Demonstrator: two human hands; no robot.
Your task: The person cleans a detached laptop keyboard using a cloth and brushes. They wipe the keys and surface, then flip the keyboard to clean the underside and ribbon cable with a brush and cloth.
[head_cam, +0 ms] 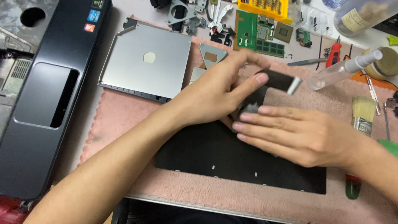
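A flat black panel (pixel 207 153), like the back of a laptop keyboard, lies on a pink cloth (pixel 120 116). My left hand (pixel 215 91) pinches a black ribbon-like strip (pixel 280 79) with a pale end that rises from the panel's upper edge. Just below it, my right hand (pixel 294 132) lies flat on the panel with its fingers together, pressing where the strip starts. What sits under those fingers is hidden.
A silver optical drive (pixel 145 62) lies at the upper left of the cloth, next to a dark laptop palm-rest shell (pixel 45 95). Behind are a green circuit board (pixel 253 31), metal brackets, a spray bottle (pixel 344 68), a brush (pixel 364 114) and a red-handled tool (pixel 333 54).
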